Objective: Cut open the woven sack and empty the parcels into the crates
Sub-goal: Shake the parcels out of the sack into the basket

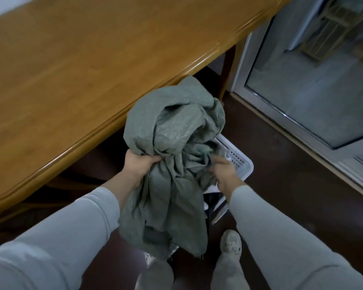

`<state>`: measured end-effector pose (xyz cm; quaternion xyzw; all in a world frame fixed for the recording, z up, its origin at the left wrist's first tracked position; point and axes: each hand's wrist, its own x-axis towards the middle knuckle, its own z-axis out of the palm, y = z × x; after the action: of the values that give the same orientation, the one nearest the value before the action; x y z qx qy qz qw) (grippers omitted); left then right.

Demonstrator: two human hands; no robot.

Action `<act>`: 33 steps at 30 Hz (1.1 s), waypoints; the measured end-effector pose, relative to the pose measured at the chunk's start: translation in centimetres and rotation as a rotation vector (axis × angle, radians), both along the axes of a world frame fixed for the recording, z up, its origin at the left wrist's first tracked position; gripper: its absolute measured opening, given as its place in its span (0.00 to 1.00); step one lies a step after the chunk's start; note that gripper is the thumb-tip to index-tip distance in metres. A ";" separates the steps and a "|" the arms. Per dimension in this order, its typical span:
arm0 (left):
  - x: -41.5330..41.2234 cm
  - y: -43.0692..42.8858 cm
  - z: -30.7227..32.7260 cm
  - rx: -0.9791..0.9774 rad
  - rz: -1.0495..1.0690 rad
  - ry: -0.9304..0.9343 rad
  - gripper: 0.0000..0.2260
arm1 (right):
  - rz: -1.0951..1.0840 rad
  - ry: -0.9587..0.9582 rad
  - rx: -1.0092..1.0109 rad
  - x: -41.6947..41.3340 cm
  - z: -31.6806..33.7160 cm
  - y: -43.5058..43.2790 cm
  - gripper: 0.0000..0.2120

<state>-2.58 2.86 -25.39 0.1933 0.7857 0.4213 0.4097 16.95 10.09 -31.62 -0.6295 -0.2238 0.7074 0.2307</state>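
Beside the wooden table (76, 65), the left hand (137, 166) and right hand (224, 171) each grip a bunch of the crumpled grey-green sack (172, 143), holding it above the white crate (238, 159) on the dark floor (281, 185) near the table's edge.

I held the crumpled grey-green sack (172, 147) bunched up in both hands, my left hand (137, 164) gripping one fold and my right hand (223, 170) another. It hung over a white crate (242, 162) on the dark floor (281, 185), just beside the wooden table's (82, 70) rounded edge. My shoe (232, 243) stood near the crate.
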 end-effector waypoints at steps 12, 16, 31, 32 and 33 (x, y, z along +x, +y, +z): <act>0.0 1.5 0.3 -0.024 0.187 -0.265 0.27 | -0.126 0.075 -0.002 2.4 1.6 6.9 0.24; -0.4 2.2 1.4 -0.037 0.133 -0.377 0.24 | 0.111 0.063 -0.054 2.3 3.3 5.7 0.27; 0.0 3.0 5.3 0.021 -0.330 0.038 0.30 | 0.280 0.090 -0.018 -1.1 10.6 6.6 0.38; 0.5 3.0 5.5 0.031 -0.409 0.064 0.30 | 0.278 0.211 -0.033 -2.0 11.1 6.6 0.40; 1.2 2.8 5.7 0.034 -0.513 0.109 0.30 | 0.275 0.207 -0.031 -2.9 11.8 6.4 0.42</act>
<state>-1.37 5.70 -19.66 0.4154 0.7247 0.3058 0.4569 14.05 16.45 -19.84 -0.5199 -0.2720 0.7969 0.1439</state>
